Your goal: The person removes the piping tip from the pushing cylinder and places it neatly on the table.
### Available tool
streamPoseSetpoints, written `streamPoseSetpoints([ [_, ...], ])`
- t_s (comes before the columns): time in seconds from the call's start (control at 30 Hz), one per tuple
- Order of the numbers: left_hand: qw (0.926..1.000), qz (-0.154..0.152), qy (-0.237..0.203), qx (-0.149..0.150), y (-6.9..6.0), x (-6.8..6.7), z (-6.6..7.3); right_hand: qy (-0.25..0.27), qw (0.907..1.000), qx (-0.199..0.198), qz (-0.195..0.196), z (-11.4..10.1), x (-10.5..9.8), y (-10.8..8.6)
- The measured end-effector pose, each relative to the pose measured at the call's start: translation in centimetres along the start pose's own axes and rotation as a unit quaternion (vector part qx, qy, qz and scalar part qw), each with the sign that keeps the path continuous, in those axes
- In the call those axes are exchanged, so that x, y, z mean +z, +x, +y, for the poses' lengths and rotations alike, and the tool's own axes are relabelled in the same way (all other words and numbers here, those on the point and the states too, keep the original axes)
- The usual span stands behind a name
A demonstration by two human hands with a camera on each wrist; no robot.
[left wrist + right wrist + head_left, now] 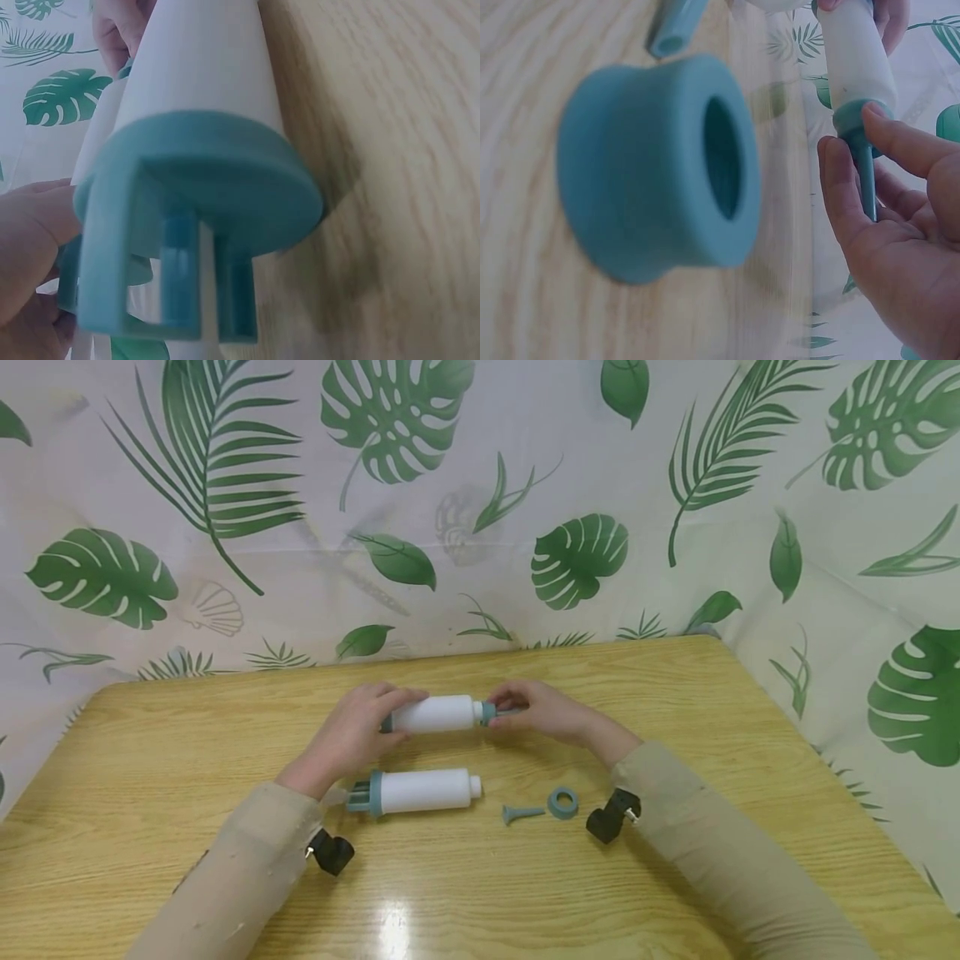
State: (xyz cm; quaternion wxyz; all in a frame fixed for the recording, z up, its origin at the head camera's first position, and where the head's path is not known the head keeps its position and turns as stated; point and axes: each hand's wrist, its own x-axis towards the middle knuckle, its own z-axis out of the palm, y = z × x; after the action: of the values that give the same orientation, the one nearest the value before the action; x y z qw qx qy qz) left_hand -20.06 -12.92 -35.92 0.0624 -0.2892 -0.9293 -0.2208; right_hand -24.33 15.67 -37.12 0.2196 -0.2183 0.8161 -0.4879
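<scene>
My left hand [360,727] grips a white plastic cylinder [442,714] near its teal end, holding it roughly level over the far part of the table. At the other end, a teal collar [857,116] sits against the cylinder's neck, and a thin teal nozzle [867,184] sticks out of it. Thumb and fingers of my right hand [551,714] pinch the collar, with the nozzle pointing toward the palm. Whether the collar is fully seated cannot be told. Closer to me lies a second white cylinder [425,790] with a teal slotted end piece [217,165].
On the wooden table [465,893], a loose teal nozzle [522,812] lies right of the second cylinder. Beside it is a teal ring [652,172], below my right forearm. Leaf-patterned cloth [487,585] hangs behind the table. Each sleeve carries a black wrist mount.
</scene>
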Motion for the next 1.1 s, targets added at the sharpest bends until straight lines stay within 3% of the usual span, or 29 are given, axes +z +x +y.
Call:
streamPoseSetpoints([
  [0.47,0.9979,-0.051,0.029,-0.028,0.3,0.0,-0.1,-0.028,0.9996,0.002,-0.009,0.5,-0.4,-0.5],
  [0.9,0.9935,-0.097,0.005,-0.06,0.3,0.2,-0.4,-0.047,0.9988,0.001,-0.014,0.4,-0.5,-1.0],
  [1.1,0.9932,-0.092,-0.004,-0.072,0.3,0.3,-0.5,-0.065,0.9978,-0.004,-0.013,0.5,-0.6,-1.2],
])
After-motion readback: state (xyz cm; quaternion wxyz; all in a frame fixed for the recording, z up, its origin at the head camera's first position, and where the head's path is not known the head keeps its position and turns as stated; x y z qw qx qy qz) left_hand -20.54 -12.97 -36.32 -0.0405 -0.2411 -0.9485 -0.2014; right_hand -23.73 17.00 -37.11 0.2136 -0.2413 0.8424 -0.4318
